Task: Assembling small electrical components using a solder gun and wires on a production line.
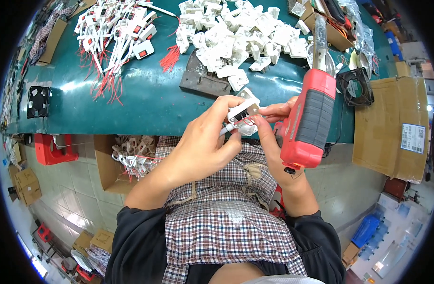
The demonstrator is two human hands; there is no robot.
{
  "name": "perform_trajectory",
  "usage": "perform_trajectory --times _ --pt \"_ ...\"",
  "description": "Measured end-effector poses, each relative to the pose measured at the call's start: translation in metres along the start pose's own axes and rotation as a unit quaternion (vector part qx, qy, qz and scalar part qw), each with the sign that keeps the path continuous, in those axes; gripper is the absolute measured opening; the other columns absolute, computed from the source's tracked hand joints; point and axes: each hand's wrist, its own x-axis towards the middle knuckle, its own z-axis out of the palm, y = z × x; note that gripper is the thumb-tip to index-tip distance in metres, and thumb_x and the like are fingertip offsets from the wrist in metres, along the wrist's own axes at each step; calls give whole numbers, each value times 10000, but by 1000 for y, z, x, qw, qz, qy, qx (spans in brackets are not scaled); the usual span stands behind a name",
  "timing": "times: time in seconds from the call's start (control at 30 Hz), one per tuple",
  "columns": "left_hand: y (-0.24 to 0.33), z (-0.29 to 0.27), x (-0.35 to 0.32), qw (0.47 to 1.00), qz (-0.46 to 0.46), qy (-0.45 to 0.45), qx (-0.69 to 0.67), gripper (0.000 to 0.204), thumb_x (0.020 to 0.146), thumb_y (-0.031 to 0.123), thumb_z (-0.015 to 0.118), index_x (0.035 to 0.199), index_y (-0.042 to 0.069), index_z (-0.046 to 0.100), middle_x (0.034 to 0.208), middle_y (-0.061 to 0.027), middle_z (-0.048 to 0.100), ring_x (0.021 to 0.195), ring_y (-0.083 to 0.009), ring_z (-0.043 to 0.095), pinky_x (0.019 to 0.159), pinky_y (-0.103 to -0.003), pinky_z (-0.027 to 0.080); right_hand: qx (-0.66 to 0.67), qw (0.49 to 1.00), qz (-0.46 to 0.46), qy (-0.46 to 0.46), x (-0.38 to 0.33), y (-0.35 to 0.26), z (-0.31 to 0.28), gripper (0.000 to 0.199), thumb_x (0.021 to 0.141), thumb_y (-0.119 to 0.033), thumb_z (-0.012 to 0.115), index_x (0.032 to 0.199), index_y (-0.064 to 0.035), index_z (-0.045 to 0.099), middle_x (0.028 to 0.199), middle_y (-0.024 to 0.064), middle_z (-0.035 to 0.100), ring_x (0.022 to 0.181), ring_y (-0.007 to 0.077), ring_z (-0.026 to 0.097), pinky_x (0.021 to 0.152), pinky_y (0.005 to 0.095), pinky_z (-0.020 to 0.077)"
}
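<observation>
Just in front of the table's near edge, my left hand (205, 142) grips a small white plastic housing (243, 111), its fingers and thumb closed round it. The housing lies opened, with dark parts inside and a white tube (228, 128) running out toward my left palm. My right hand (273, 128) comes in from the other side. Its thumb and fingers pinch at a thin red wire (250, 121) by the housing. A red tool with a black ribbed grip (314, 118) stands above my right wrist and hides part of that hand.
A heap of white housings (240, 35) covers the far middle of the green table (146, 111), beside a dark metal block (202, 78). White pieces with red wires (115, 33) lie far left. Black fans (38, 102) (355, 87) and a cardboard box (389, 128) stand at the sides.
</observation>
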Motion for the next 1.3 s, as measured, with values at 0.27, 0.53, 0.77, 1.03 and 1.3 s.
perform_trajectory --times 0.27,0.53,0.77,1.03,1.3 --pt "-3 3 4 994 37 36 98 439 861 147 745 1212 55 498 1037 -188 681 902 -385 697 736 -433 544 86 990 107 -9 6 -26 0 566 850 45 780 1300 16 436 1024 88 635 916 157 674 782 300 549" --pt "-7 5 6 991 22 61 117 395 846 245 801 1064 50 535 941 -172 706 835 -359 709 690 -430 546 128 980 155 3 5 -30 2 449 878 119 701 1218 -59 469 1069 24 522 916 86 604 798 244 509" --pt "-21 1 6 997 -38 25 -67 438 910 370 772 1129 36 592 929 -135 704 846 -262 701 738 -366 539 127 976 177 -26 -1 -20 -4 520 910 65 707 1342 -11 428 1086 52 570 933 123 648 826 290 532" --pt "-10 -5 -2 993 -32 80 -78 305 834 125 838 1039 36 630 907 -19 700 763 -75 634 668 -247 518 144 978 147 -28 -9 -27 2 493 879 131 688 1266 -62 451 1104 39 497 933 100 612 816 255 520" --pt "-22 8 -3 984 108 143 -16 330 795 6 854 1061 36 662 943 -37 713 869 -79 690 684 -219 534 126 980 149 -35 -12 -20 0 501 903 65 720 1327 27 456 1078 86 611 886 118 664 723 258 534"
